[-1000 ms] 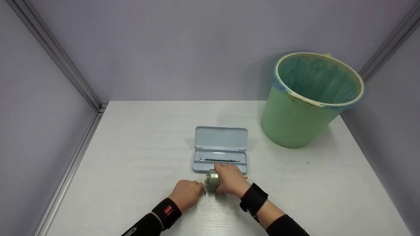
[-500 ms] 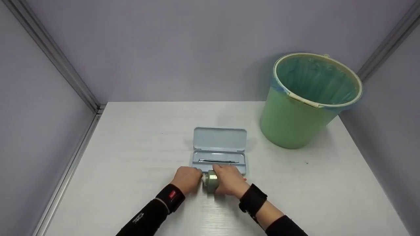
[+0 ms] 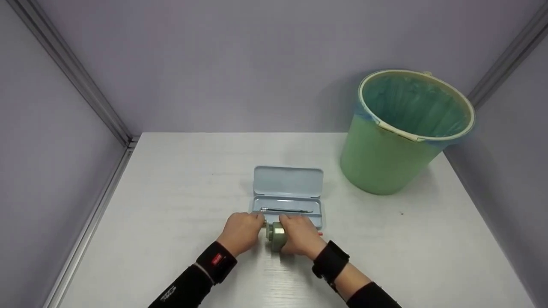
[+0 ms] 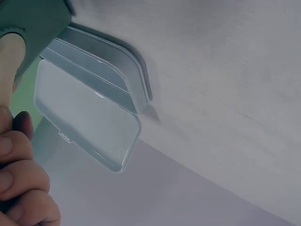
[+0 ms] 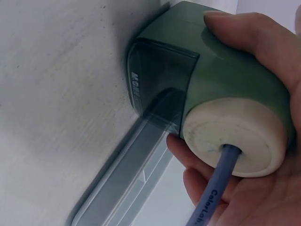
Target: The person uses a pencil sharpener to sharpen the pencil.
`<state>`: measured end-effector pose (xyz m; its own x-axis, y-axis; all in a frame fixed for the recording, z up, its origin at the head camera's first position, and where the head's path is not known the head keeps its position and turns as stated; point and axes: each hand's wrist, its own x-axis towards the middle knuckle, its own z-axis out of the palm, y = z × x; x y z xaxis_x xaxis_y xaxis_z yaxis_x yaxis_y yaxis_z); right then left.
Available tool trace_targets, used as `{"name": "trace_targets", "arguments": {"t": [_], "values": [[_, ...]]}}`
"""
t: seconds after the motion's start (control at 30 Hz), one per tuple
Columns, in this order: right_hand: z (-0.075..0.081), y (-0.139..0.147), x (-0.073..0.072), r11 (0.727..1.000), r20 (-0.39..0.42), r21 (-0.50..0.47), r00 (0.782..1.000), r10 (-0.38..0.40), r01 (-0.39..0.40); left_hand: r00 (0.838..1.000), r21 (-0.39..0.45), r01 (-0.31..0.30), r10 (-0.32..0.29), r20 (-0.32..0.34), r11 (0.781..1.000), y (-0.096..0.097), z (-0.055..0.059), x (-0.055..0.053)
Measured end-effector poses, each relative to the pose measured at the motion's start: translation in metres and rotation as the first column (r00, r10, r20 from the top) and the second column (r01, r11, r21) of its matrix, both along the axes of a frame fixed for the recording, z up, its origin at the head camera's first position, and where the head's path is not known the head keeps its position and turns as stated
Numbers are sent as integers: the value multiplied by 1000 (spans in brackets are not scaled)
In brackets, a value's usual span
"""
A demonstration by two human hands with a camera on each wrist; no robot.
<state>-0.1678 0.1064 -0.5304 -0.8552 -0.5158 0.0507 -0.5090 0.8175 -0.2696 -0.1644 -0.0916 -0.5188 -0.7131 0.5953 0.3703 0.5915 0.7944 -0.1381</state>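
My right hand (image 3: 302, 235) grips a green pencil sharpener (image 3: 278, 238) from its right side, thumb over the top in the right wrist view. A blue-purple pencil (image 5: 214, 188) sticks out of the hole in the sharpener's cream front disc (image 5: 197, 123). Dark and see-through, the shavings drawer (image 5: 157, 80) faces the table. On the sharpener's other side my left hand (image 3: 240, 231) holds the crank handle, fingers curled round its knob, which they mostly hide. The cream crank arm (image 4: 10, 56) shows in the left wrist view. Just beyond both hands lies a light blue pencil case (image 3: 288, 180), lid open.
Inside the case rests a slim dark and silver pen-like stick (image 3: 287, 210). A green bin (image 3: 385, 162) with a bag liner stands at the back right of the white table (image 3: 180, 179). Grey-lilac walls (image 3: 239, 64) enclose the table's back and sides.
My left hand has moved away from me, from low beside the sharpener toward the case, taking the crank handle round. My right hand and the sharpener stay nearly still.
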Motion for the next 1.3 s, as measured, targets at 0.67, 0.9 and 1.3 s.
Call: {"name": "trace_targets", "arguments": {"t": [0.67, 0.9, 1.3], "values": [[2, 0, 2, 1000, -3, -11, 1000, -1, 1, 983, -46, 50, -41, 182, 998, -4, -25, 43], [2, -1, 1, 1000, 15, -15, 1000, 6, -6, 964, -52, 21, -7, 266, 998, -2, -41, 34], [5, 0, 0, 1000, 27, 18, 1000, 10, -11, 962, -49, -77, 87, 257, 996, 6, -43, -7]]}}
